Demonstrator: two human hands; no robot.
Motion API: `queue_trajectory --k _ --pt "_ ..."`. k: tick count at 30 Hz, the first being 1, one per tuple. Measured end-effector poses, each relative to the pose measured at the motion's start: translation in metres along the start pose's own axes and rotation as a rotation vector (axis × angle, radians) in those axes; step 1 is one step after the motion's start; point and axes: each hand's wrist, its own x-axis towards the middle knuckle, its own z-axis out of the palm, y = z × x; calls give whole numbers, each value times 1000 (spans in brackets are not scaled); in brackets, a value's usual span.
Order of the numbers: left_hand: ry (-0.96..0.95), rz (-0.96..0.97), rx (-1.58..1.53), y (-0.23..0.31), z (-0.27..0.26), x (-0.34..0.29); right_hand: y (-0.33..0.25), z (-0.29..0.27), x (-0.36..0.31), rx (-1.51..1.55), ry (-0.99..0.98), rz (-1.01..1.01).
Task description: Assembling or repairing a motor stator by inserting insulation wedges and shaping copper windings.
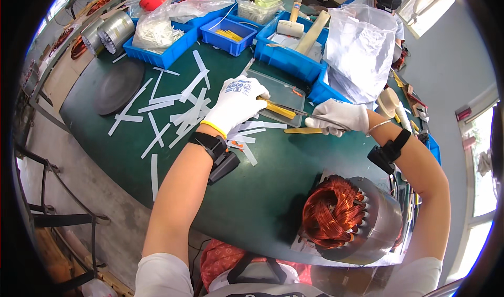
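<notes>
My left hand [236, 100], in a white glove, is closed on a small bundle of thin yellow strips [281, 110] above a shallow clear tray [273, 84]. To its right, my right hand [338, 117], also gloved in white, grips a pair of metal scissors [332, 121]. The blades point left and reach the yellow strips; whether they touch them I cannot tell. Just below the blades lies a flat yellow stick [303, 130]. Many white paper strips [184, 108] are scattered beside and beneath my left wrist.
A motor stator [375, 218] with copper windings [333, 210] stands at the near right. Blue bins [168, 61] line the back, one holding a white-headed mallet [291, 27]. A clear plastic bag [362, 50] rises at back right. A dark round disc [119, 87] lies at left.
</notes>
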Motion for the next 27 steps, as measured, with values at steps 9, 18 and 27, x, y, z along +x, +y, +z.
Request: queue_trajectory --k 9,18,27 --pt "-23 -25 -10 4 -2 0 16 2 20 268 -112 -90" --pt "81 -36 85 -8 9 1 -10 17 12 118 112 -29" --pt "225 122 -98 -20 10 3 34 -2 -34 445 127 -45"
